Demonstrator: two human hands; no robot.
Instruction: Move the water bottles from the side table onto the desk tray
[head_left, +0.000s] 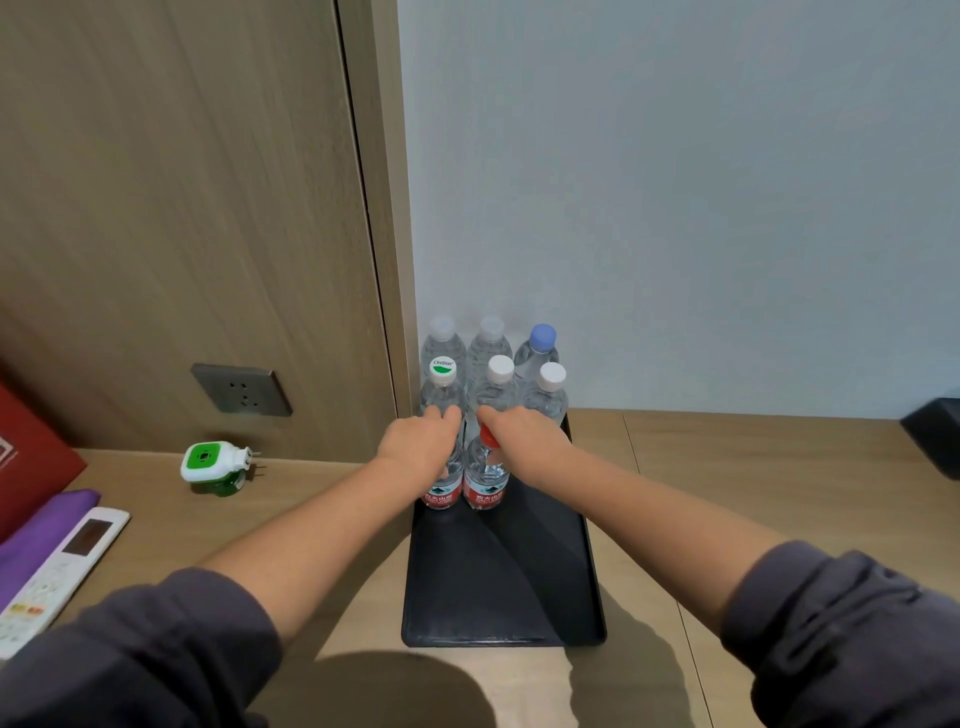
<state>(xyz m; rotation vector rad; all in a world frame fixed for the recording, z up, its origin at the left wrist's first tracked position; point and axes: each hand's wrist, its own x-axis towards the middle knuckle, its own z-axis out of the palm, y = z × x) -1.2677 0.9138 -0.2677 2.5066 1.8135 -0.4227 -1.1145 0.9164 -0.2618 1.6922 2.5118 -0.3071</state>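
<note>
**Hands gripping the two front bottles**

We saw the left hand (418, 441) curled over the top of the left bottle (440, 493) and the right hand (522, 439) round the neck of the right bottle (485, 486). Both stood upright on the black tray (498, 582), six more bottles (498, 387) behind them. Both arms reached forward. The held pair were clear, red-labelled.

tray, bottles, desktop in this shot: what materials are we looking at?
Tray: black, matte with a faint sheen, raised moulded rim; likely plastic, could be coated metal.
Bottles: clear see-through walls, printed labels, opaque screw caps; thin plastic, probably PET.
Desktop: light wood grain, flat matte, seam lines; likely laminate or veneer, can't tell which.
</note>
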